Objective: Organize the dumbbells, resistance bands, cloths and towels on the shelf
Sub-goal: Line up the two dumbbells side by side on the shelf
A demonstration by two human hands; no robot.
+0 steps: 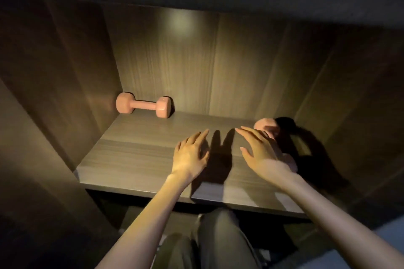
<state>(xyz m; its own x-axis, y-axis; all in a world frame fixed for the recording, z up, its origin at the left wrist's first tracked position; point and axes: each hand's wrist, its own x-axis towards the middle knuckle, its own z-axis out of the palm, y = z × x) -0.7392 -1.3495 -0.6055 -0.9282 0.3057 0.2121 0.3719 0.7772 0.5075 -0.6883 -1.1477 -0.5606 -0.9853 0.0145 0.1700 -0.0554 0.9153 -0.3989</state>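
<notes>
A pink dumbbell (143,105) lies crosswise at the back left corner of the wooden shelf board (135,159). A second pink dumbbell (267,125) lies on the right side, pointing front to back, mostly hidden behind my right hand (260,153). That hand is flat with straight fingers, just left of and over this dumbbell; whether it touches it I cannot tell. My left hand (191,154) hovers over the middle of the shelf, fingers straight, holding nothing.
The compartment has dark wooden side walls (65,94), a back panel (185,61) and a board overhead. The right side lies in deep shadow. Below the shelf edge my legs in dark trousers (218,240) are visible.
</notes>
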